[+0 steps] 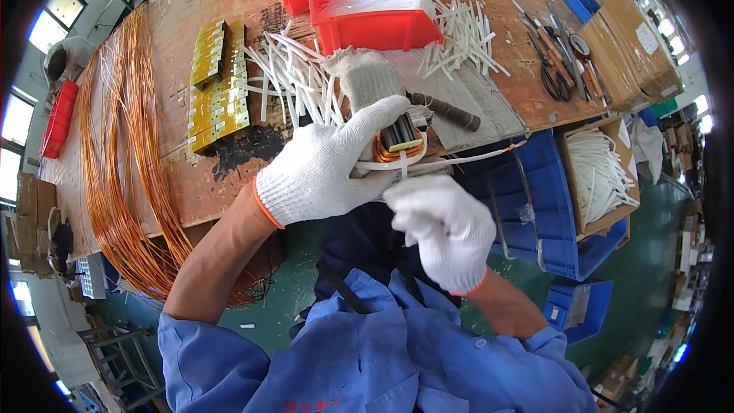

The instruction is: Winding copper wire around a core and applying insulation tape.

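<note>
My left hand [321, 164], in a white knit glove with an orange cuff, is closed round a copper wire coil [388, 155] with dark bars through its middle. A narrow white cable tie [404, 168] hangs from the coil's near side down to my right hand [447, 226]. That gloved hand is slightly blurred, its fingers curled at the tie's lower end. A white-sleeved lead [470, 158] runs right from the coil to a bare copper tip. Just beyond lie a grey cloth-wrapped block [371, 82] and a dark rod [451, 112].
Long copper wires [126, 130] drape over the bench's left side beside yellow-taped parts [218, 103]. Red bins [371, 29] stand at the back, with white tubes [294, 76] scattered near. Scissors [554, 80] and other tools lie right. A blue crate [527, 199] and a carton [600, 176] adjoin the bench.
</note>
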